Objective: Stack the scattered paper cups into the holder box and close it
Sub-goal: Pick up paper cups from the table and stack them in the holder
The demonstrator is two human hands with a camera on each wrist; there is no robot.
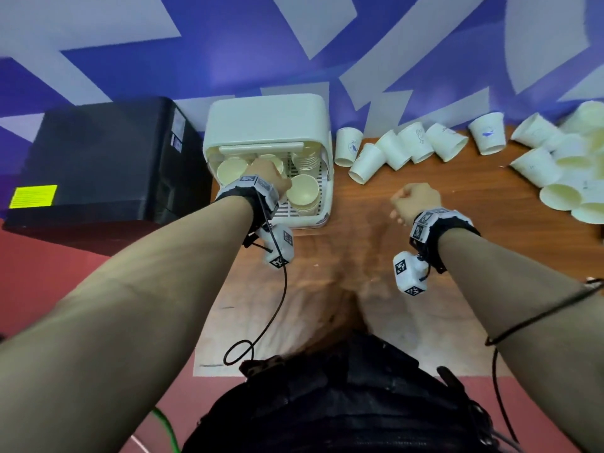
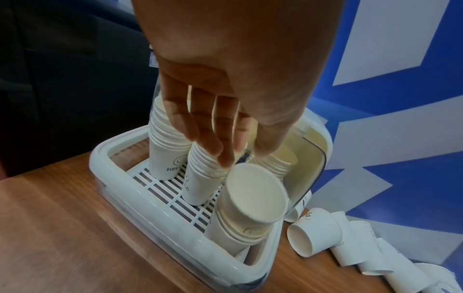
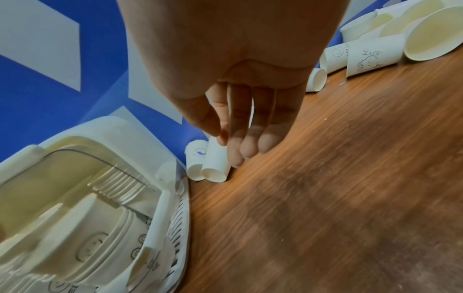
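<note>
The white holder box (image 1: pixel 322 194) stands with its lid (image 1: pixel 266 119) raised, and several stacks of paper cups stand on its slatted floor. My left hand (image 1: pixel 277 181) hangs over the box with straight fingers (image 2: pixel 220 150). Its fingertips are at the rim of a tilted top cup (image 2: pixel 255 196) that sits on the front right stack (image 1: pixel 302 191). My right hand (image 1: pixel 408 199) hovers over the wooden table to the right of the box, its fingers (image 3: pixel 248 146) loosely bent and empty. Loose cups (image 1: pixel 395 152) lie in a row beyond it.
A black box (image 1: pixel 104 158) sits against the holder box's left side. A bigger heap of cups (image 1: pixel 568 158) fills the table's far right. A blue and white wall (image 1: pixel 228 44) rises directly behind the box and cups. Bare wood (image 1: pixel 359 256) lies between my hands and my body.
</note>
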